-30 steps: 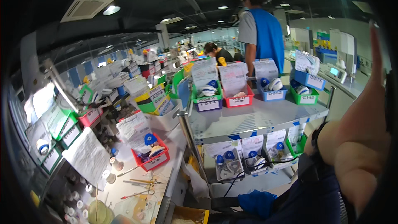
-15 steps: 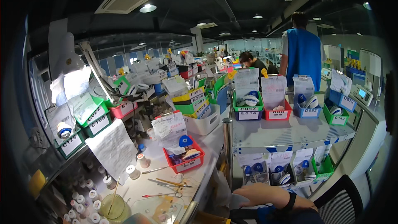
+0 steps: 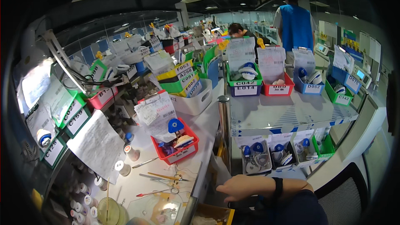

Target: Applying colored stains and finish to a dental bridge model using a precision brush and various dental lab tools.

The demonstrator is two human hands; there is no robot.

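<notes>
The right hand [image 3: 233,188] has dropped from the right edge to just above the yellow-rimmed box [image 3: 230,216] beside the worktop [image 3: 209,134]. Its fingers are mostly hidden; their opening and any hold cannot be told. The frame crops the box. Farther off, bins [image 3: 301,85] hide a standing person's [image 3: 296,27] legs.

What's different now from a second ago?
The person's right hand, raised at the far right before, has come down and leftward, near the yellow-edged box beside the desk. I can't tell whether it holds anything. The camera's view shifted too. The desk's red bin and the cart's bins stayed put.
</notes>
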